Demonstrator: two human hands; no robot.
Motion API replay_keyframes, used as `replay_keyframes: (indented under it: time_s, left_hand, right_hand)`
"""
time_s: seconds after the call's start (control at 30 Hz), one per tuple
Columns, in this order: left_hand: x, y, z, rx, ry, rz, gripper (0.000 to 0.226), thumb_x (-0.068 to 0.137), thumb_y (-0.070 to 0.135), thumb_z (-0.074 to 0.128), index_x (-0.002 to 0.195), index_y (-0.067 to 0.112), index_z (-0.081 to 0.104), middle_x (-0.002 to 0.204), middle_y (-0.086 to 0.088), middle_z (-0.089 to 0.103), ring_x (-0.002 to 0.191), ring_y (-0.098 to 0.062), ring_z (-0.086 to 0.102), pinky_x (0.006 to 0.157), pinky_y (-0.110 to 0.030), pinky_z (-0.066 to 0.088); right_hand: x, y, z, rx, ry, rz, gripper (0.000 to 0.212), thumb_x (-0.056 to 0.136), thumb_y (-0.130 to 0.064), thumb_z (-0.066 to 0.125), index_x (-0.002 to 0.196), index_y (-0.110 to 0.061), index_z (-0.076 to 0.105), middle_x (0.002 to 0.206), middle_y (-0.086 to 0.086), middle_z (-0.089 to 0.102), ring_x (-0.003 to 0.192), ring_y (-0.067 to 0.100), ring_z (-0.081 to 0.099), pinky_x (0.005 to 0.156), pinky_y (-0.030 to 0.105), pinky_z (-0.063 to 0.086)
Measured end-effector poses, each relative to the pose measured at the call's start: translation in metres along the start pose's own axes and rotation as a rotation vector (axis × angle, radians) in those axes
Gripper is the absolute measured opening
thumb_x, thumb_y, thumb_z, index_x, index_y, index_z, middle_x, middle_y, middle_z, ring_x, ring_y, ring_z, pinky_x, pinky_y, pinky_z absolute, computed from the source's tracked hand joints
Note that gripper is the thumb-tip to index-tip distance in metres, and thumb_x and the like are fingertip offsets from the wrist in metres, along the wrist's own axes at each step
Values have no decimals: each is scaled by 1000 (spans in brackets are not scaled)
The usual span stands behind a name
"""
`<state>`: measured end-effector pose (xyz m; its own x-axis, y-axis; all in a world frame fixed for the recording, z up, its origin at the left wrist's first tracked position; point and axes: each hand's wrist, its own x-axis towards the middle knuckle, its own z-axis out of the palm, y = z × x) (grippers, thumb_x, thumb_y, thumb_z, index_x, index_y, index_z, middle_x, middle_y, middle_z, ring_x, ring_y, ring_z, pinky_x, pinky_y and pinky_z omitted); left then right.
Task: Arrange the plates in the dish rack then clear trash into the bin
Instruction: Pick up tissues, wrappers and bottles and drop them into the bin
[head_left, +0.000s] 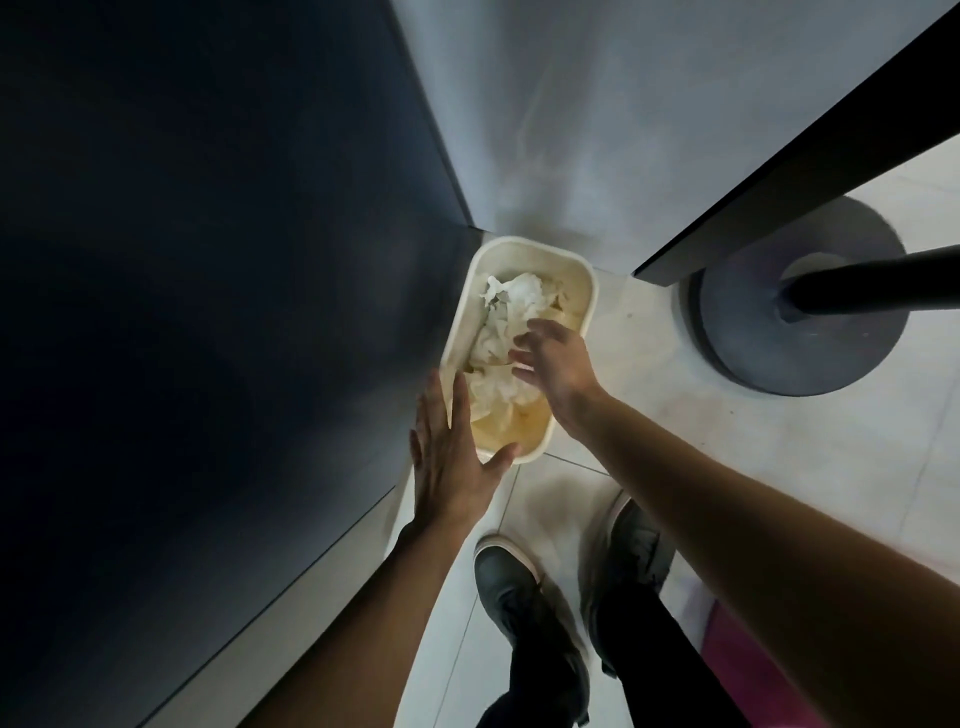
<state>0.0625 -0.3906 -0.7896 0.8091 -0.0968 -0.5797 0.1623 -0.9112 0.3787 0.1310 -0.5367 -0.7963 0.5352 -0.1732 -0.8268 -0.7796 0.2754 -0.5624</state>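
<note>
Head view: cream rectangular plastic bin (519, 244) stands on pale tiled floor (779, 467), in corner between dark cabinet panel (208, 260) and grey wall (545, 130). Crumpled white paper trash (514, 296) lies inside bin. Left hand (452, 457) is flat, fingers straight and together, thumb spread out, over near left rim of bin. Right hand (556, 364) hangs above paper, fingers loosely spread, blurred, nothing seen in it; touching paper or not, cannot tell. Two dark shoes (511, 587) stand near bin. Round dark stand base (753, 338) sits at right.

The right hand (553, 364) blurs over the bin (567, 275), grip unreadable, the left hand (452, 452) hides the near rim, and the legs (649, 660) run off the bottom.
</note>
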Motion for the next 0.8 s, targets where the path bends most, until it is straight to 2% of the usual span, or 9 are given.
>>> replay_keyframes:
  time_s: [0.07, 0.13, 0.23, 0.3, 0.4, 0.5, 0.6, 0.7, 0.8]
  left_hand:
    - [-16, 12, -15, -74, 24, 14, 88, 92, 40, 66, 158, 26, 10, 167, 2, -4, 153, -20, 3, 122, -46, 19]
    - [-32, 27, -32, -201, 54, 7, 69, 94, 27, 64, 153, 24, 30, 162, 3, 22, 147, -17, 23, 116, -38, 31]
    - [-59, 49, -63, -385, 78, -40, 34, 95, 15, 62, 128, 19, 58, 129, 2, 60, 116, -16, 57, 94, -29, 48]
    - [-79, 60, -84, -527, 75, -74, 15, 96, 10, 59, 107, 16, 66, 100, 0, 71, 92, -15, 67, 82, -28, 54]
    - [-114, 79, -122, -694, 90, -105, 16, 97, 9, 56, 89, 13, 69, 73, -4, 70, 68, -18, 68, 70, -33, 58]
    - [-156, 98, -162, -760, 120, -117, 21, 98, 9, 52, 87, 11, 70, 70, -8, 69, 61, -16, 65, 63, -25, 55]
    - [-202, 117, -204, -754, 143, -122, 21, 100, 10, 52, 87, 10, 69, 70, -7, 67, 53, -5, 59, 56, -13, 47]
    - [-250, 131, -239, -704, 180, -75, 22, 101, 10, 50, 87, 13, 68, 68, -2, 65, 51, -1, 55, 58, -14, 47]
    - [-295, 138, -266, -653, 172, -69, 24, 99, 8, 51, 84, 18, 67, 69, -4, 68, 54, -6, 57, 67, -27, 53]
  right_hand:
    - [-28, -14, -7, -83, -20, -33, 31, 98, -7, 45, 124, -5, 60, 116, 10, 64, 103, 25, 65, 92, 40, 56]
    - [-57, -26, -13, -157, -30, -42, 26, 97, -7, 46, 114, -4, 66, 110, 10, 68, 99, 24, 67, 86, 38, 58]
    - [-101, -41, -22, -236, -38, -46, 24, 96, -9, 47, 104, -3, 69, 100, 12, 71, 94, 23, 68, 79, 34, 57]
    - [-134, -51, -27, -258, -39, -65, 23, 97, -10, 47, 101, -3, 69, 97, 13, 71, 89, 22, 67, 70, 28, 53]
    - [-188, -65, -32, -319, -52, -107, 19, 95, -10, 51, 96, -5, 69, 91, 10, 72, 84, 20, 65, 64, 22, 47]
    - [-247, -79, -36, -465, -79, -208, 20, 93, -8, 51, 87, -10, 70, 84, 6, 71, 80, 19, 64, 69, 26, 48]
    - [-303, -102, -43, -645, -144, -328, 20, 89, -5, 53, 81, -13, 70, 78, 0, 68, 79, 20, 62, 73, 30, 47]
    - [-356, -128, -52, -783, -188, -427, 15, 88, -7, 58, 83, -12, 71, 83, 3, 71, 82, 20, 64, 77, 28, 47]
    - [-402, -148, -57, -869, -240, -504, 17, 87, -7, 58, 80, -18, 69, 87, 1, 72, 86, 18, 65, 83, 25, 48]
